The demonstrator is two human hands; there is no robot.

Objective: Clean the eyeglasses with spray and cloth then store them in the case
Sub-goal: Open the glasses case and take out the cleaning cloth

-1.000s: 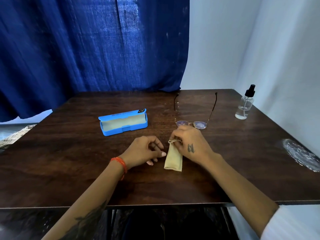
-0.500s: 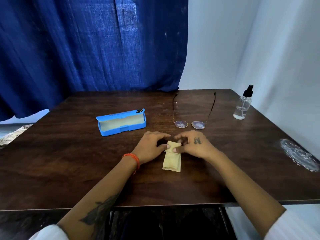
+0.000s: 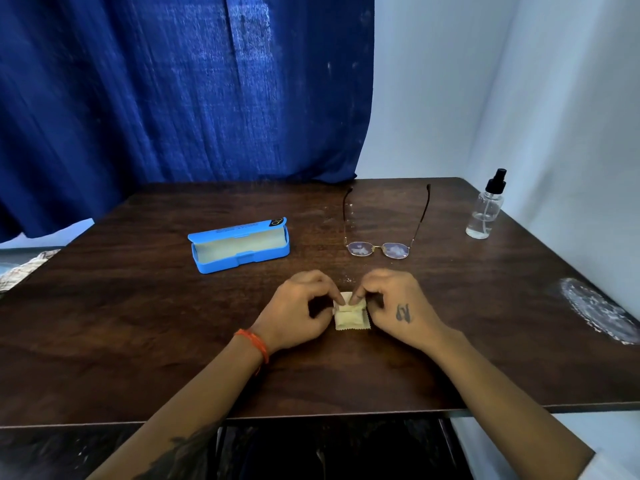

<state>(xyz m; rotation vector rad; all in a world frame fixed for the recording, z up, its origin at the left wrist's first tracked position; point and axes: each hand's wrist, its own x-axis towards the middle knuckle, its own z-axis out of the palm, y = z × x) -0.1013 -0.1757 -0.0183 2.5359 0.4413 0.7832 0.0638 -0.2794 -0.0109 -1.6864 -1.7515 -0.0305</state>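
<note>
- Your left hand and right hand: each grip pinches the folded cloth on the counter.
- Eyeglasses lie beyond, temples spread.
- Case open, left; spray bottle far right.

A makeshift recording corner in a plain room, not a lived-in home: a dark wooden table stands against bare white walls at 1 o'clock, and a blue curtain hangs as a backdrop from 10 to 12 o'clock.
</note>
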